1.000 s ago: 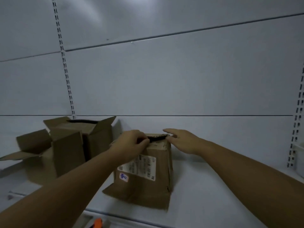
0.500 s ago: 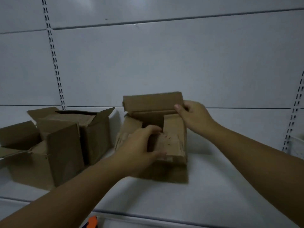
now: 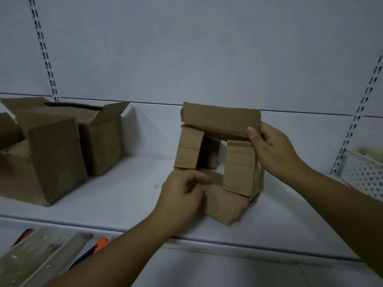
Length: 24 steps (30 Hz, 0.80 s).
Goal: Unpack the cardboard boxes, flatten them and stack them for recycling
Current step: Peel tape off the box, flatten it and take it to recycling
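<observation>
**Item 1: small cardboard box** (image 3: 238,164). Plain brown corrugated board, on the white shelf (image 3: 124,193) right of centre and near its front edge. It is tipped so that its open end faces the camera. Four flaps are spread outward: top flap (image 3: 220,119) upright, one narrow flap on each side, lower flap (image 3: 226,206) down against the shelf. The faces on show are plain brown.

**Item 2: left hand** (image 3: 182,195). At the box's lower-left corner, fingers curled, gripping the cardboard there (exactly which edge is blurred).

**Item 3: right hand** (image 3: 271,150). At the box's upper-right corner, thumb pressed on the right end of the top flap, fingers wrapped behind the right side. It is clasping the box.

**Item 4: two larger boxes.** Both stand at the left end of the same shelf, well apart from item 1, with flaps raised. The front box (image 3: 51,162) touches or stands just beside the rear box (image 3: 103,137). Both show plain brown outer walls.

**Item 5: perforated white basket** (image 3: 364,172). Far right; contents blurred.

**Item 6: lower level.** Clear-wrapped packs (image 3: 41,257) and an orange-tipped object (image 3: 100,243); any print is too blurred to read.

**Item 7: back panel.** Pale grey, with slotted uprights (image 3: 44,54).
</observation>
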Each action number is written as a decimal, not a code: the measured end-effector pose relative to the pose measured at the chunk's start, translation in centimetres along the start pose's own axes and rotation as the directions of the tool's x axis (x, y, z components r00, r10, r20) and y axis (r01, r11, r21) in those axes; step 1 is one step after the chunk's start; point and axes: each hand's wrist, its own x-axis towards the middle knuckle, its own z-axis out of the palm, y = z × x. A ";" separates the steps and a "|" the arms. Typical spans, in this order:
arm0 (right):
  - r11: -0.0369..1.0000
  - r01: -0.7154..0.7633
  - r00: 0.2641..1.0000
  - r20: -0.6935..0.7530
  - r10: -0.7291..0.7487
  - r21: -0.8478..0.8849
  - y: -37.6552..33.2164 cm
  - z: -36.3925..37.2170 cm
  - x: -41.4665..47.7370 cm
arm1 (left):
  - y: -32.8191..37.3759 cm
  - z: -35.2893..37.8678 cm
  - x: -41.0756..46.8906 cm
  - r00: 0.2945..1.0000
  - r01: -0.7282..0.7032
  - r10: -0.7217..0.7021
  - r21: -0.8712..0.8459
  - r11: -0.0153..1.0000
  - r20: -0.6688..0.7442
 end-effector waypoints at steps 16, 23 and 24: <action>0.607 0.707 0.665 0.050 -0.745 -0.363 -4.1 1.0 -0.8 | -1.1 -2.1 1.8 0.905 0.055 -0.244 -0.472 0.880 -0.349; 0.631 0.701 0.687 0.076 -0.723 -0.333 -3.4 0.2 -0.6 | -1.0 -0.9 4.1 0.903 0.033 -0.195 -0.392 0.920 -0.382; 0.652 0.687 0.706 0.082 -0.703 -0.321 -3.0 -0.1 -0.5 | -1.1 -1.1 4.0 0.927 0.054 -0.204 -0.425 0.904 -0.316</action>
